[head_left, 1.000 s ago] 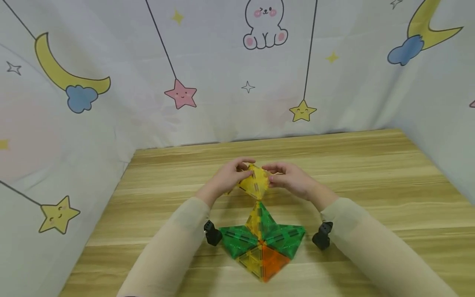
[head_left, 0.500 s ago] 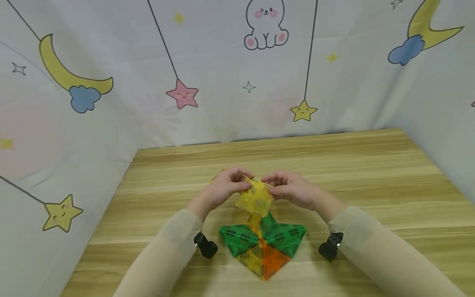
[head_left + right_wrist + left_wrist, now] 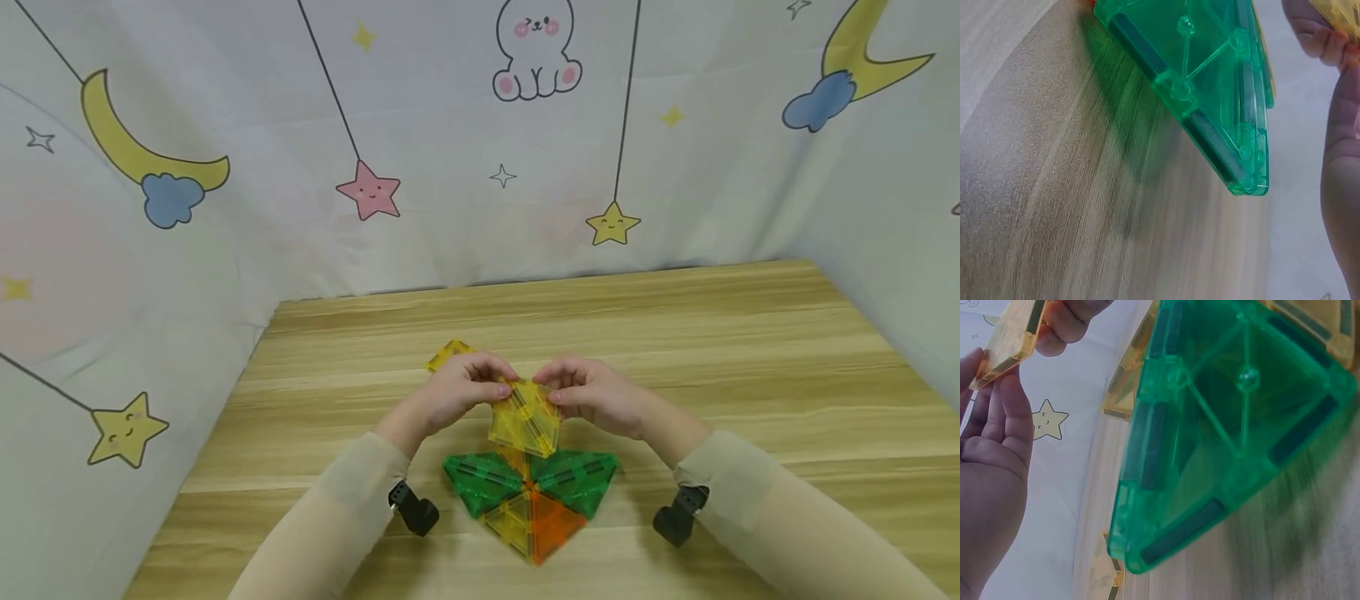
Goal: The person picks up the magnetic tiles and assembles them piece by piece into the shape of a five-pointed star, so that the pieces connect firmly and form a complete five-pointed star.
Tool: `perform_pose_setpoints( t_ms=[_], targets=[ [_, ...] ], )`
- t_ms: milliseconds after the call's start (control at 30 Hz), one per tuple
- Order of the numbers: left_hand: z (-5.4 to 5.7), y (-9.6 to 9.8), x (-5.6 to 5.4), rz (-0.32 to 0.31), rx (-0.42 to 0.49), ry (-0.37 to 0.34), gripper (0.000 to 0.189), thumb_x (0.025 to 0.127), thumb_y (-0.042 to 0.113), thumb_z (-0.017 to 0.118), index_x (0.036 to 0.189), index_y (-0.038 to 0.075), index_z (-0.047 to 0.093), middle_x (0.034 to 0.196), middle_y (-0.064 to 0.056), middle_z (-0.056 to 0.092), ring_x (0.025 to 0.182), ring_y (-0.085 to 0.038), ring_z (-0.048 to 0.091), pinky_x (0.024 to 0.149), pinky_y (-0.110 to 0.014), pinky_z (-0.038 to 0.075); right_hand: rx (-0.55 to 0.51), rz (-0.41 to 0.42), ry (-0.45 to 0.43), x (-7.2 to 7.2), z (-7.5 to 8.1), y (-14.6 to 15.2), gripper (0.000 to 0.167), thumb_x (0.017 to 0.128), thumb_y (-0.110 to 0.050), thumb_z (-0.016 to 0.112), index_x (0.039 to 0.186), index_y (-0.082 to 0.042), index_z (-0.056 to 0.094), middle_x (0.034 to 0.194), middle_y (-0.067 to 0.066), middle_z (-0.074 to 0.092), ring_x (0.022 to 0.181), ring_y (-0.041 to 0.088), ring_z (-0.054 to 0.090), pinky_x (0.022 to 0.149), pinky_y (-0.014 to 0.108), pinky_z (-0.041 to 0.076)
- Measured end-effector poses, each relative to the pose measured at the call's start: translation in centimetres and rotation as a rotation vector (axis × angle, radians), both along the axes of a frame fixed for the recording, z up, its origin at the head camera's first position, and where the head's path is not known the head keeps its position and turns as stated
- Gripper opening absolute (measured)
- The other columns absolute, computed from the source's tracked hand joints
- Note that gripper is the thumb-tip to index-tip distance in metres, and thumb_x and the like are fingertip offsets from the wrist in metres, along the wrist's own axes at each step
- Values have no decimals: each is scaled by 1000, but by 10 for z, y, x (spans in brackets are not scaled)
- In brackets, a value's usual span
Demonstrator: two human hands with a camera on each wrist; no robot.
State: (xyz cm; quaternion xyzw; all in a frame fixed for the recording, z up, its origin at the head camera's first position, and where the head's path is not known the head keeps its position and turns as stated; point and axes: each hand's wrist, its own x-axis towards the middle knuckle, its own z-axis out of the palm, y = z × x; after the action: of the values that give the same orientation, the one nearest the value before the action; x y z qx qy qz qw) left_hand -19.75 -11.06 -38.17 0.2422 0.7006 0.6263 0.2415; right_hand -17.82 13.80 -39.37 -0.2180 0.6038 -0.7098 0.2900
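Observation:
Between my two hands is a piece of translucent yellow magnetic tiles (image 3: pixel 525 421), raised and tilted above the table. My left hand (image 3: pixel 467 387) pinches its upper left edge, thumb on the near face. On the opposite edge, my right hand (image 3: pixel 596 398) pinches with thumb and fingers. Just below and nearer stands a pointed build of magnetic tiles, with green tiles (image 3: pixel 480 483) on both sides and yellow (image 3: pixel 510 523) and orange (image 3: pixel 557 525) tiles at the front. The held piece hides its rear point. In the left wrist view a green tile (image 3: pixel 1229 425) looms large beside the left hand (image 3: pixel 994 462).
A loose yellow tile (image 3: pixel 452 351) lies on the wooden table (image 3: pixel 712 333) behind my left hand, partly covered by it. A printed white cloth (image 3: pixel 450 242) hangs behind and along the sides. Black wrist cameras (image 3: pixel 414 508) sit on both cuffs.
Both hands have brought the yellow piece nearer, over the rear point of the build, and turned it slightly. The loose yellow tile behind the left hand now shows more.

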Motion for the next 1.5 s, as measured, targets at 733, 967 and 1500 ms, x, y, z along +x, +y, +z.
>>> perform_pose_setpoints(
  t_ms=[733, 967, 1500],
  targets=[
    [-12, 14, 19, 130, 46, -18, 22, 89, 8, 63, 107, -4, 62, 95, -2, 63, 81, -15, 59, 77, -32, 50, 154, -161, -54, 52, 4, 11, 57, 92, -13, 60, 139, -4, 28, 92, 15, 57, 77, 23, 61, 69, 36, 53],
    [-15, 17, 19, 124, 31, -10, 24, 90, 7, 61, 112, -3, 61, 94, -2, 63, 81, -15, 60, 77, -33, 50, 117, -172, -72, 52, 5, 8, 48, 92, -15, 60, 128, 0, 34, 89, 12, 51, 81, 22, 58, 72, 35, 52],
    [-1, 13, 27, -158, -341, 160, 20, 87, 22, 68, 107, 17, 69, 86, 3, 66, 80, -14, 59, 70, -29, 48, 158, 70, -195, 70, -2, 15, 59, 88, -11, 65, 131, 0, 26, 80, 10, 57, 61, 15, 60, 56, 27, 51]
  ],
)
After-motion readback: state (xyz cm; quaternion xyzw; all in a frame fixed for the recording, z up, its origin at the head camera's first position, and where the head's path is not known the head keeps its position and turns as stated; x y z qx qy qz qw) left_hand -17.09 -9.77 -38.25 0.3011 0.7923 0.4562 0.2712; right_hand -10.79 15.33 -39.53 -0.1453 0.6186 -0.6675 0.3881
